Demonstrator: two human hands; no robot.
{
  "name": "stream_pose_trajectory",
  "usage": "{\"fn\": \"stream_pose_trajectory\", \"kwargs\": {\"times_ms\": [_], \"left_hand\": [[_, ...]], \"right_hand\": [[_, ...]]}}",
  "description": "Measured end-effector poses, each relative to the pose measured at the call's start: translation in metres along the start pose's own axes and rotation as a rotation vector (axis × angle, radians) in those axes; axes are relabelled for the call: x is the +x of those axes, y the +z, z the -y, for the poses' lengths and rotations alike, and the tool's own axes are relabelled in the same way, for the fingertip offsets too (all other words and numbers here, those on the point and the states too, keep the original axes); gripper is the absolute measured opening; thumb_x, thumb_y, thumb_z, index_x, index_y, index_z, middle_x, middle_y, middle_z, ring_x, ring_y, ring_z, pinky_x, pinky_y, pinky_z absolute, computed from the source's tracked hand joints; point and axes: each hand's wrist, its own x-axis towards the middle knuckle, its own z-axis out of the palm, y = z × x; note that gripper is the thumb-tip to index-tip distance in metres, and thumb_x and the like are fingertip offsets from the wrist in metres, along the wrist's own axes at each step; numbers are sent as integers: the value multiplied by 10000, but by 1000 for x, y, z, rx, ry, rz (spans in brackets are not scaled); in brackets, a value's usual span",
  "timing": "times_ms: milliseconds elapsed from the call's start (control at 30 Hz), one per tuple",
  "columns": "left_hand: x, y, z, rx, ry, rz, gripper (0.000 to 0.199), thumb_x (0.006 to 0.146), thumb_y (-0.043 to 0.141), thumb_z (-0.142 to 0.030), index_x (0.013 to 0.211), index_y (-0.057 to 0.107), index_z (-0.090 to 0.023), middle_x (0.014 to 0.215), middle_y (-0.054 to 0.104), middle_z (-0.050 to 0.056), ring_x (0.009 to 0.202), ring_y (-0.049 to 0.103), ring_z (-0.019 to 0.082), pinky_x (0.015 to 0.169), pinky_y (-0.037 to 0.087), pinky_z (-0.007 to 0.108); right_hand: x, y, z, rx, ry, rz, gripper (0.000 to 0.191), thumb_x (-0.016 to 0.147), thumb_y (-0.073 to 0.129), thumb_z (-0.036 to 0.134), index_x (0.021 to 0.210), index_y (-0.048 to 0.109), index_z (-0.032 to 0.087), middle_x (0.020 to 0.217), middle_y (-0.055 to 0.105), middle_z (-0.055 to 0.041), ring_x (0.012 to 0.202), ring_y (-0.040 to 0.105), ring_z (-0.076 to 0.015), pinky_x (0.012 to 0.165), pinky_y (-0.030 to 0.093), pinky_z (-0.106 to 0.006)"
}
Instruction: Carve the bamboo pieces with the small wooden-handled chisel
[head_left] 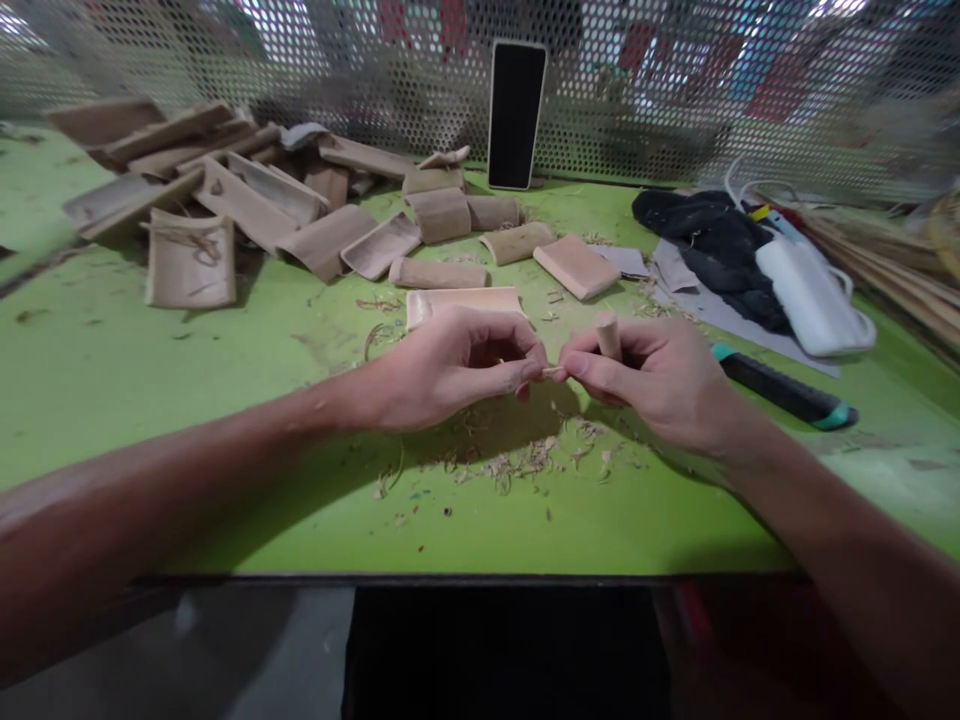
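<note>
Above the middle of the green table, my left hand (450, 370) pinches a thin, pale sliver (553, 371) that looks like bamboo between thumb and fingers. The fingertips of my right hand (664, 380) close at the other end of the sliver. A round wooden stick (608, 337) stands up out of my right grip; its lower part is hidden by the fingers. Just behind my left hand lies a curved bamboo piece (465, 300), partly covered by it. Loose shavings (525, 460) are scattered below both hands.
Cut bamboo pieces (255, 200) are heaped at the back left. A phone (517, 115) leans on the perforated metal screen (360, 60). To the right lie a black-and-teal utility knife (784, 385), a black cloth item (705, 245) and a white device with a cord (810, 295).
</note>
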Motion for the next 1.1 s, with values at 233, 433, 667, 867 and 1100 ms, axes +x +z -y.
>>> {"fn": "stream_pose_trajectory", "kwargs": {"times_ms": [233, 433, 667, 867, 1100], "left_hand": [[0, 0, 0, -7, 29, 7, 92, 982, 576, -138, 925, 648, -127, 828, 666, 29, 764, 617, 110, 728, 521, 236], [0, 0, -1, -5, 22, 9, 95, 989, 570, -128, 925, 640, -131, 824, 654, 22, 759, 629, 107, 729, 531, 232], [0, -1, -1, -21, 20, 25, 104, 1011, 555, -140, 935, 627, -135, 828, 650, 18, 767, 641, 104, 725, 522, 225], [0, -1, 1, -39, 49, 47, 104, 1021, 554, -163, 948, 622, -134, 829, 653, 23, 776, 641, 108, 747, 521, 231], [1, 0, 4, -11, 40, 31, 91, 1000, 597, -186, 926, 638, -151, 832, 658, 13, 768, 641, 113, 739, 520, 232]], "right_hand": [[0, 0, 0, 42, 22, 6, 164, 913, 714, 315, 820, 776, 195, 596, 513, 29, 507, 436, -83, 431, 328, -216], [0, -1, 1, 103, 52, 32, 142, 897, 732, 298, 800, 760, 198, 586, 531, 32, 505, 463, -88, 445, 356, -220], [1, -3, 1, 175, 83, 55, 122, 857, 788, 285, 778, 749, 200, 585, 546, 36, 516, 461, -84, 461, 342, -225], [2, -2, 2, 217, 104, 83, 117, 841, 803, 271, 781, 746, 188, 567, 539, 41, 507, 436, -81, 450, 295, -227], [4, 6, 2, 345, 188, 127, 239, 810, 824, 260, 702, 635, 162, 560, 472, 64, 472, 368, -59, 436, 253, -211]]}}
